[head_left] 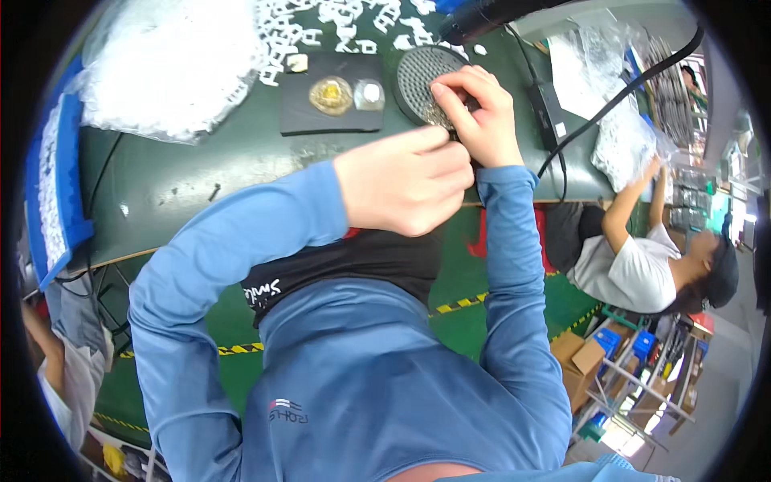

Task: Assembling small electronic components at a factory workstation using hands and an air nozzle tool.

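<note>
My right hand (479, 112) is over a round grey dish (418, 76) with a pitted surface, where small metallic bits lie near its lower edge. Its thumb and forefinger are bent toward each other, and whatever they grip is too small to make out. My left hand (408, 178) is slightly blurred, just below the dish and against the right wrist area, with its fingers curled closed. What lies inside that hand is hidden. To the left of the dish is a black pad (301, 116) carrying a round yellowish clear piece (331, 95) and a small whitish clear piece (369, 94).
White plastic parts (345, 14) are scattered at the table's far side. A large bag of white pieces (173, 64) covers the far left, beside a blue bin (74, 177). A dark arm (498, 18) and black cable (622, 98) cross the right. A co-worker (634, 261) sits at the right.
</note>
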`<state>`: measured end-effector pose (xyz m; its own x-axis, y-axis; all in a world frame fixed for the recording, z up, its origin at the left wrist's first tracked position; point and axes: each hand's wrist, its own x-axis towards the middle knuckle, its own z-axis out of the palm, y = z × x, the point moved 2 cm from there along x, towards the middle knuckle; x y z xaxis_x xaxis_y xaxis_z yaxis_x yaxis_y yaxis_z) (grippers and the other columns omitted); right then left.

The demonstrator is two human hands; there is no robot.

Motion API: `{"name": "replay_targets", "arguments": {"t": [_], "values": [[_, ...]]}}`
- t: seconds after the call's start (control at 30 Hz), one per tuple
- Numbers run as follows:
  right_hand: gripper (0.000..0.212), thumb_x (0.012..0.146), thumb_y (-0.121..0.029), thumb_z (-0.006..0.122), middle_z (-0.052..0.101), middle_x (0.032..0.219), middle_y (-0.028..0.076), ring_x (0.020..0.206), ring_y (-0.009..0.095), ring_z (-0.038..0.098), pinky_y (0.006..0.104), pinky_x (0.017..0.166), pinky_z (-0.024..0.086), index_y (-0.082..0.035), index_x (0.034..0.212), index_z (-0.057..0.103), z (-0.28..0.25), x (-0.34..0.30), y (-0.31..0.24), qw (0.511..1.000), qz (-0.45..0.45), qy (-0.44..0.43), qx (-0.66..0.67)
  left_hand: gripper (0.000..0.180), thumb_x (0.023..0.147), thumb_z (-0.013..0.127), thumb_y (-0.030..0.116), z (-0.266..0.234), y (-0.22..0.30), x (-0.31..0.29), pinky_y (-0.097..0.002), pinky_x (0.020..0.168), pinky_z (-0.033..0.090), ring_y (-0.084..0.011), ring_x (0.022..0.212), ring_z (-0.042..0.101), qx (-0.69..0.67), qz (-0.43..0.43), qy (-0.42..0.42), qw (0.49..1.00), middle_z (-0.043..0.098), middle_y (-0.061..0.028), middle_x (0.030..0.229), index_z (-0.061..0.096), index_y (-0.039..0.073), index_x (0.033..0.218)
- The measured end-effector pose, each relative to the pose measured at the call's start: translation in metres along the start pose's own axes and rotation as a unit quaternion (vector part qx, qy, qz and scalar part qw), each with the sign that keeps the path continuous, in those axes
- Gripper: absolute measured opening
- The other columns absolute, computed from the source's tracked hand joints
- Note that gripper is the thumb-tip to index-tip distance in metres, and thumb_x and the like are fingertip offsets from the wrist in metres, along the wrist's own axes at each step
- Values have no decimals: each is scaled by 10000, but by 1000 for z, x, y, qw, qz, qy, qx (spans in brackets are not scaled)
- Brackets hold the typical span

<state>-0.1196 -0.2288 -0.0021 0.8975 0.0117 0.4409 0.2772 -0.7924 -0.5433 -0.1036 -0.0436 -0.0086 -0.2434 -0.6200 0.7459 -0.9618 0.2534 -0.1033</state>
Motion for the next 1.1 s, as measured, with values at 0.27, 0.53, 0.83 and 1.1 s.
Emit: {"name": "replay_targets", "arguments": {"t": [0.27,0.53,0.83,1.1], "values": [[45,850,-127,770,668,764,-2,703,183,582,342,742,412,-120,886,744,9,2,1,993,-92,78,6,156,910,732,93,-187,-168,-134,-327,761,498,-255,811,614,186,-447,-9,875,644,-108,892,669,-13,1005],[62,833,-120,782,660,726,-15,647,157,575,329,685,420,-119,885,749,4,-6,4,996,-72,54,-5,243,973,669,239,-158,-216,-176,-343,723,493,-245,763,589,168,-460,-153,859,610,-109,850,617,2,959],[57,827,-127,781,649,700,-27,645,158,585,336,661,434,-112,874,752,6,-8,9,995,-86,58,-10,287,993,671,269,-159,-212,-193,-302,625,451,-105,716,543,38,-587,-119,800,579,-37,790,585,0,945],[54,831,-139,780,658,701,-13,653,173,597,348,666,451,-112,870,754,8,-6,5,994,-95,60,-12,395,1036,633,275,-201,-232,-230,-294,955,485,-158,1078,626,-50,-632,-138,761,703,-118,1130,652,-74,1221]]}}
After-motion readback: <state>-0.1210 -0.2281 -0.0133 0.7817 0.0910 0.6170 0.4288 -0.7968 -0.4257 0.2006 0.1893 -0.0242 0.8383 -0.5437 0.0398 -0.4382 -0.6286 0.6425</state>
